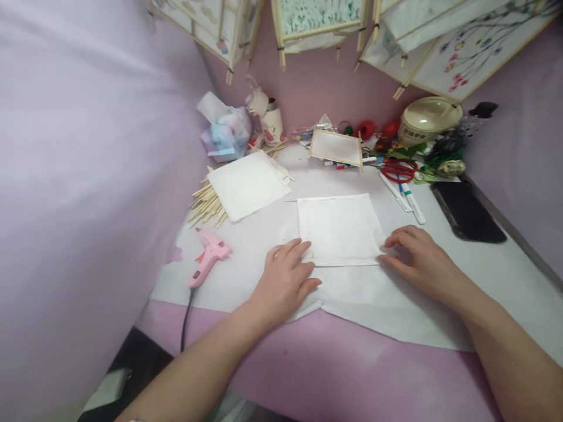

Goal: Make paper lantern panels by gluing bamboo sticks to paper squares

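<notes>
A white square sheet [341,231] with folded-looking borders lies flat in front of me. My left hand [288,275] rests at its lower left corner, palm down, fingers spread and fingertips touching the edge. At the lower right side, my right hand [416,258] has its thumb and forefinger apart, their tips against the sheet's edge. A thin stick pokes out at the sheet's upper left. Farther left, more white sheets [248,186] lie on a bundle of thin wooden sticks [206,202]. A pink hot glue gun [209,255] lies to the left of my left hand.
A small stick frame [336,147] sits at the back, near red-handled scissors [399,170] and pens [411,203]. A black phone [468,211] lies right. Behind are a tub [428,123] and a bottle [271,123]. Painted lanterns [323,17] hang above. The glue gun's cord [187,322] crosses the table's front edge.
</notes>
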Demonstrator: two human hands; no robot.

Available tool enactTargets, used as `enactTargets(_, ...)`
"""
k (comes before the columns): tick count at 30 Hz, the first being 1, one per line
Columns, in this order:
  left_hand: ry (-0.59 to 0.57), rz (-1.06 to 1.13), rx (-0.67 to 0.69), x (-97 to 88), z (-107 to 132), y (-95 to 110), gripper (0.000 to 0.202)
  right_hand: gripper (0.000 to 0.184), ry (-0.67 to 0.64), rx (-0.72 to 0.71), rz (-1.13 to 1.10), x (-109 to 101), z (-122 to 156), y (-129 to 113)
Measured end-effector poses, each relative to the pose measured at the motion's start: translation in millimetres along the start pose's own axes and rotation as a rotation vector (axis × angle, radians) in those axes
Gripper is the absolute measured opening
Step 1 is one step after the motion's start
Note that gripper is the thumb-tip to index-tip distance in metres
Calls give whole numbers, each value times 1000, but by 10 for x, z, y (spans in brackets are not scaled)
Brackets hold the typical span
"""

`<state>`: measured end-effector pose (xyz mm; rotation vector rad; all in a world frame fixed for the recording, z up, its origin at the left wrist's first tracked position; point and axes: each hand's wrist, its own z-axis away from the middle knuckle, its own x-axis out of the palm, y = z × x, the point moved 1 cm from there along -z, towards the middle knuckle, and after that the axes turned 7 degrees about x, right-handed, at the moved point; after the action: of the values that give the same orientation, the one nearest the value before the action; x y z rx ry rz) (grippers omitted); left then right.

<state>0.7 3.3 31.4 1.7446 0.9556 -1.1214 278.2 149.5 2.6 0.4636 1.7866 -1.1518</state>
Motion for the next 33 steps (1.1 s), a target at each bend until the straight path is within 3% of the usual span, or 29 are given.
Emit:
enactTargets(2,108,-46,-106,-155,123,-99,27,21,69,-9,-27,-13,-14,31)
enactTargets(5,253,-190,-471,-373,479,-396,34,21,137,26,-27,-54,-27,72)
enactTargets(9,137,-345,-855,-460,985,-841,59,21,113,69,-25,-69,-31,117)
enactTargets(14,64,-269,-811,-426,1121,-1042,51,22,86,46,-40,-35,-37,150)
enactTargets(17,141,-184,-778,-485,1096,-999,46,24,81,71,-38,-26,-49,189)
enactTargets(20,335,16,-796,-605,1083,-897,45,29,62,81,-19,-26,-62,230)
enactTargets(25,672,778,-858,-703,876,-658,41,39,-28,44,12,-60,-58,219)
enactTargets(28,618,1103,-821,-631,607,-455,40,35,-101,64,-17,-115,-46,176)
enactTargets(33,252,1216,-722,-382,135,-40,37,24,-208,63,-136,-217,-36,189)
